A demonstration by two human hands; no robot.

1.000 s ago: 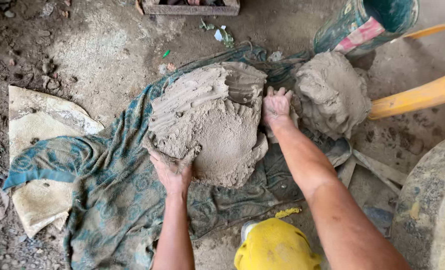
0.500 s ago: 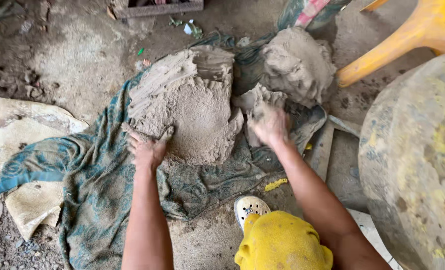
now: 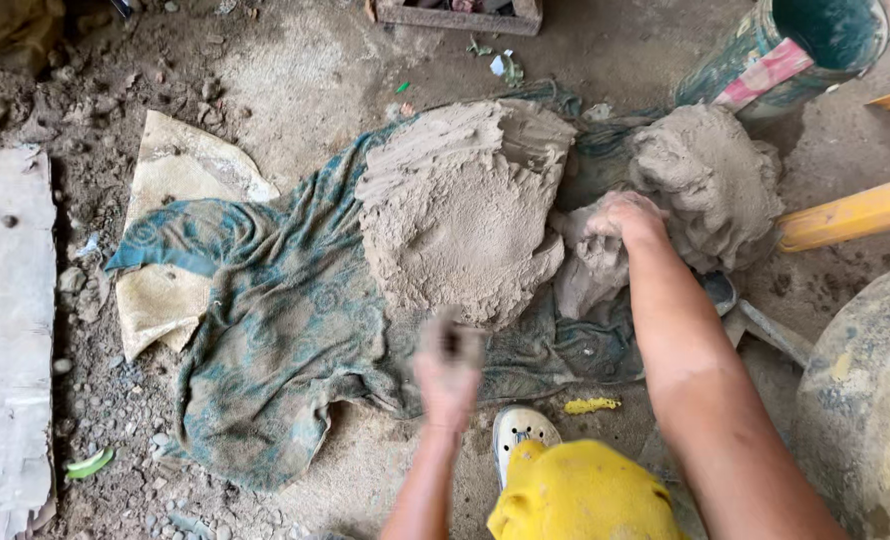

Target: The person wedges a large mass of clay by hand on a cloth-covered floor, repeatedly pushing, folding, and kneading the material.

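A big flattened slab of grey-brown clay (image 3: 462, 210) lies on a blue patterned cloth (image 3: 275, 330) spread on the dirt floor. A second rough mound of clay (image 3: 710, 180) sits to its right. My right hand (image 3: 620, 222) is shut on a chunk of clay (image 3: 587, 275) between the slab and the mound. Blurred by motion, my left hand (image 3: 448, 365) is lifted just off the slab's near edge, with fingers loosely curled and nothing clearly in it.
A tan sack (image 3: 180, 175) lies under the cloth's left side. A green bucket (image 3: 795, 45) stands at the back right, a yellow handle (image 3: 850, 212) crosses at the right, a large round mud-caked form (image 3: 870, 400) fills the right corner. A white shoe (image 3: 520, 430) and yellow cloth (image 3: 580, 495) are near.
My left hand has lifted off the slab's near edge and pulled back toward me. My right hand has taken a chunk of clay and drawn it between slab and mound.
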